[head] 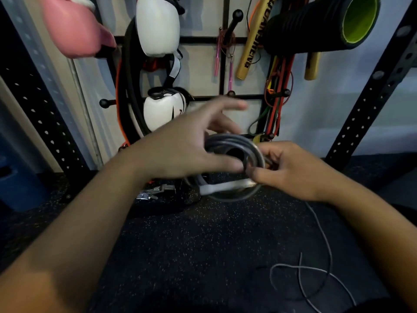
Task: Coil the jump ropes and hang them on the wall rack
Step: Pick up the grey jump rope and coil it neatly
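Two hands in view, both in front of the wall rack (pixel 222 64), above the black speckled floor (pixel 203 245). Right hand (pixel 291 170) is closed on one grey jump rope (pixel 239 145), pinching the coil at its right side between thumb and fingers; several loops are stacked in the coil, exact number unreadable from blur. Left hand (pixel 191 143) is open, fingers spread, thumb tip touching the coil's lower edge, not gripping. One white handle (pixel 225 187) sticks out left from under the right hand's thumb; a second handle can't be made out. The loose tail of the same rope (pixel 316 272) trails down from the right hand and lies in crossing loops on the floor at lower right.

On the rack: two white boxing gloves (pixel 158 26), one above the other; one pink glove (pixel 74 26) top left; one black foam roller (pixel 320 21) with a green core top right; two pink-handled rope ends (pixel 217 62) hanging from a peg; two gold handles (pixel 255 39); a bundle of coloured bands (pixel 277 86), count unclear. Two black perforated uprights (pixel 372 86) flank the rack.
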`<state>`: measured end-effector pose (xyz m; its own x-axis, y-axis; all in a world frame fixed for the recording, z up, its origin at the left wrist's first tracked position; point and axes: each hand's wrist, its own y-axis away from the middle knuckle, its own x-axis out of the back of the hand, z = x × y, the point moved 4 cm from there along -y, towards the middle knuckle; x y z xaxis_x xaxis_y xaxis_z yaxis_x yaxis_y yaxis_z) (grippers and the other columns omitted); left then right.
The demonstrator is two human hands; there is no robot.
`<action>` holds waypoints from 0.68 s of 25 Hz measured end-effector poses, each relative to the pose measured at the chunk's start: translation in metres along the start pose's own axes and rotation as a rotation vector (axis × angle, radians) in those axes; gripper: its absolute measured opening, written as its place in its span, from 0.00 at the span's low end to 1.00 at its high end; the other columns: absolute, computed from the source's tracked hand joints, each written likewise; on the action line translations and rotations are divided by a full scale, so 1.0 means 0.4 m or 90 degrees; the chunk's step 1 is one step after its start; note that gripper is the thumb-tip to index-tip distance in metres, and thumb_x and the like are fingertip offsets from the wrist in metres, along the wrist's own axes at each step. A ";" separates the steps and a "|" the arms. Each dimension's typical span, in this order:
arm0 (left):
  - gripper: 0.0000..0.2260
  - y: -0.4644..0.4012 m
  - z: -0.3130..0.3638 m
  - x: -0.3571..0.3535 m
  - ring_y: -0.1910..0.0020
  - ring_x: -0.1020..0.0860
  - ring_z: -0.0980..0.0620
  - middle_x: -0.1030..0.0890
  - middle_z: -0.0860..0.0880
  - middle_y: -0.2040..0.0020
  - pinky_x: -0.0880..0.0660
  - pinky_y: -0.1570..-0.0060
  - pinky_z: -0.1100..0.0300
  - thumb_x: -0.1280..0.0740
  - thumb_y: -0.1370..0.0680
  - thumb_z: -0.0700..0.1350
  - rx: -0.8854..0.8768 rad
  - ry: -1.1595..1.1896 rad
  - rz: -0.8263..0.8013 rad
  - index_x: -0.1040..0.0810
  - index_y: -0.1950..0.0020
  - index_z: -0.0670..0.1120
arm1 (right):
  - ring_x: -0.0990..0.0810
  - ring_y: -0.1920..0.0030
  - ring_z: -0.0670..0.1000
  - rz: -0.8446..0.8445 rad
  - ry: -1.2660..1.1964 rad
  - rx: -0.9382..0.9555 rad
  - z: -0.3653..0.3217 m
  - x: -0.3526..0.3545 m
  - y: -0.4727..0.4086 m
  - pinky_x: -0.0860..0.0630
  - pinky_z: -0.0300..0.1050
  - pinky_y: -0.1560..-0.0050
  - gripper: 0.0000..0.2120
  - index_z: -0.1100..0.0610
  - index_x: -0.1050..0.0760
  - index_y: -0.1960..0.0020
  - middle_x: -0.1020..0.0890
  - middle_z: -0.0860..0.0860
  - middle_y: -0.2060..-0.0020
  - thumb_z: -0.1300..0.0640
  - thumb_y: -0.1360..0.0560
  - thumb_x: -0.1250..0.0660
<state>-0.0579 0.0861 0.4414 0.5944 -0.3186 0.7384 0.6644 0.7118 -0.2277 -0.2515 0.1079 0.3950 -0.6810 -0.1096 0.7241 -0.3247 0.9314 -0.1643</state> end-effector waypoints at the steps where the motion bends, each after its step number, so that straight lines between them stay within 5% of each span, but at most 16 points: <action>1: 0.41 -0.002 0.013 -0.028 0.37 0.23 0.61 0.23 0.59 0.35 0.27 0.34 0.57 0.20 0.31 0.56 0.016 -0.100 -0.050 0.38 0.24 0.62 | 0.24 0.68 0.59 -0.017 0.000 0.010 -0.005 -0.012 -0.001 0.26 0.53 0.65 0.04 0.53 0.21 0.55 0.20 0.59 0.65 0.53 0.24 0.28; 5: 0.47 -0.023 0.031 -0.116 0.41 0.23 0.53 0.22 0.57 0.36 0.24 0.42 0.50 0.21 0.34 0.60 0.034 -0.327 -0.081 0.45 0.23 0.63 | 0.19 0.67 0.56 -0.062 -0.005 -0.009 -0.012 -0.024 0.002 0.21 0.54 0.64 0.06 0.55 0.20 0.55 0.15 0.52 0.65 0.54 0.26 0.24; 9: 0.25 -0.017 -0.012 -0.112 0.58 0.16 0.51 0.15 0.53 0.52 0.18 0.61 0.55 0.18 0.33 0.53 0.182 -0.115 -0.151 0.23 0.40 0.52 | 0.21 0.68 0.49 -0.054 -0.061 -0.034 -0.020 -0.025 0.012 0.26 0.48 0.64 0.09 0.53 0.20 0.54 0.15 0.56 0.65 0.54 0.28 0.22; 12: 0.16 -0.016 -0.031 -0.118 0.67 0.14 0.48 0.15 0.48 0.64 0.18 0.72 0.56 0.18 0.33 0.50 0.236 -0.015 -0.150 0.18 0.49 0.49 | 0.22 0.66 0.55 -0.029 -0.112 -0.046 -0.026 -0.024 0.010 0.28 0.53 0.61 0.16 0.51 0.27 0.48 0.14 0.60 0.62 0.54 0.28 0.21; 14: 0.15 -0.017 -0.034 -0.118 0.70 0.18 0.59 0.15 0.52 0.65 0.22 0.72 0.63 0.19 0.33 0.54 0.205 -0.058 -0.147 0.17 0.51 0.52 | 0.23 0.66 0.56 -0.037 -0.131 -0.052 -0.027 -0.027 0.013 0.28 0.54 0.61 0.19 0.52 0.31 0.47 0.14 0.62 0.61 0.54 0.28 0.21; 17: 0.14 -0.009 -0.053 -0.107 0.61 0.17 0.58 0.14 0.54 0.59 0.21 0.59 0.58 0.21 0.32 0.56 0.151 -0.020 -0.141 0.15 0.50 0.54 | 0.25 0.68 0.54 -0.013 -0.157 -0.044 -0.032 -0.022 0.014 0.29 0.50 0.64 0.15 0.51 0.27 0.49 0.15 0.61 0.62 0.43 0.25 0.27</action>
<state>-0.0761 0.0841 0.3971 0.4299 -0.4655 0.7736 0.6504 0.7540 0.0922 -0.2390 0.1183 0.3962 -0.8175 -0.2015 0.5396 -0.2992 0.9490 -0.0989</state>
